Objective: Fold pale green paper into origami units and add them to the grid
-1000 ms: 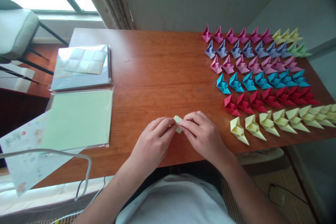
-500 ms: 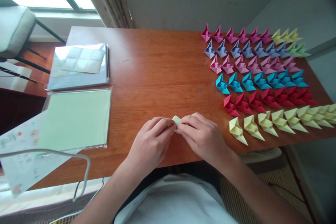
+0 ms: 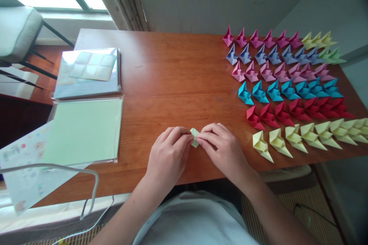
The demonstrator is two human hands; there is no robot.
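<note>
Between my two hands is a small pale green folded paper [image 3: 194,138], held just above the near edge of the wooden table [image 3: 169,84]. My left hand [image 3: 170,149] pinches its left side between thumb and fingers. My right hand [image 3: 220,143] pinches the opposite side, fingertips close to the other hand's. The fingers cover both sides of the paper, so only its middle shows. To the right of my right hand lies a row of pale yellow folded paper pieces [image 3: 293,138].
More folded pieces stand in rows at the right: red [image 3: 283,115], blue [image 3: 274,90], pink [image 3: 266,71], purple [image 3: 260,55] and magenta [image 3: 255,40]. At the left lie a pack of light green paper [image 3: 83,130], another pack [image 3: 86,88] and a white cable [image 3: 96,187].
Both hands keep their pinch on the folded paper. Its visible part narrowed half a second ago and now shows taller again, with the fingers shifted slightly. The view has moved a little.
</note>
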